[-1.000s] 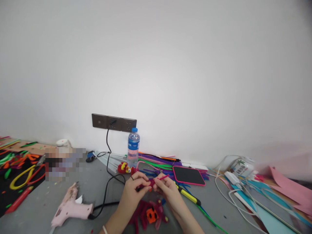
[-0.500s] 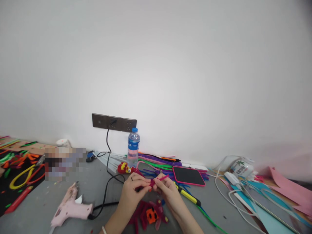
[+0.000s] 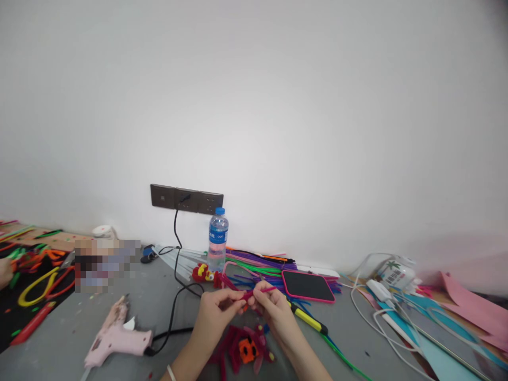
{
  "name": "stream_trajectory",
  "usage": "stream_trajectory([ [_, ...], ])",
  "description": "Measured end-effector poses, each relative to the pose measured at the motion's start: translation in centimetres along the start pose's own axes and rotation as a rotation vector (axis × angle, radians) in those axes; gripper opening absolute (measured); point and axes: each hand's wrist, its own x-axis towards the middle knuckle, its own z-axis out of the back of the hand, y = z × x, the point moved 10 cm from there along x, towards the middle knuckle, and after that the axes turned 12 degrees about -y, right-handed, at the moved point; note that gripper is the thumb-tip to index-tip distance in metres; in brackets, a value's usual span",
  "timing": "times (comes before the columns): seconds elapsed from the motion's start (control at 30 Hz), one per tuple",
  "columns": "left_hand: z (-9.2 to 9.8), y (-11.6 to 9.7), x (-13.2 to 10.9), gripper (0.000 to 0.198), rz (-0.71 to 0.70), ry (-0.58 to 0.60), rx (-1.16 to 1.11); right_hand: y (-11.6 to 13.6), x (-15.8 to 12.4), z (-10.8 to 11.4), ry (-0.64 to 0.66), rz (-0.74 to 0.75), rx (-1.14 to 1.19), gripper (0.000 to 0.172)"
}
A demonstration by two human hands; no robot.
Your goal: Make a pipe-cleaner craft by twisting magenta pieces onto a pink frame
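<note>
Both hands meet over the grey table. My left hand (image 3: 216,312) pinches a dark pink fuzzy stem (image 3: 248,293) between thumb and fingers. My right hand (image 3: 273,312) is closed on the same stem just to the right, and one end of it pokes out past the fingertips. Below the hands lies a dark pink fuzzy figure (image 3: 235,349) with an orange, black-spotted square piece (image 3: 248,350). Behind my left hand rests a small red and yellow fuzzy piece (image 3: 202,272). Fingers hide part of the held stem.
A pink glue gun (image 3: 117,338) lies left, its black cord running to a wall socket (image 3: 186,199). Behind the hands are a water bottle (image 3: 218,241), colourful stems and a phone (image 3: 308,286). A yellow cutter (image 3: 309,320) lies right. Another person's hand (image 3: 5,272) shows far left.
My left fingers have shifted slightly on the stem, and its protruding end sits a little lower. Another person's hand has come further into view at the far left.
</note>
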Motion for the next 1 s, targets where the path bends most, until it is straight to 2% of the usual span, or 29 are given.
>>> stream_trajectory([
  [0.43, 0.1, -0.3, 0.0, 0.011, -0.066, 0.017, 0.073, 0.0, -0.1, -0.2, 0.022, -0.024, 0.028, 0.037],
  [0.73, -0.4, -1.3, -0.1, 0.015, -0.074, 0.086, 0.037, -0.2, -0.1, -0.1, 0.022, -0.036, 0.053, 0.034],
  [0.87, -0.4, -0.9, 0.1, 0.011, 0.008, 0.073, -0.116, -0.3, -0.3, -0.5, 0.041, -0.055, 0.073, 0.033],
  [1.0, -0.9, -0.2, 0.1, 0.019, 0.139, 0.07, -0.306, 0.0, -0.8, -1.4, 0.097, -0.036, 0.044, 0.033],
])
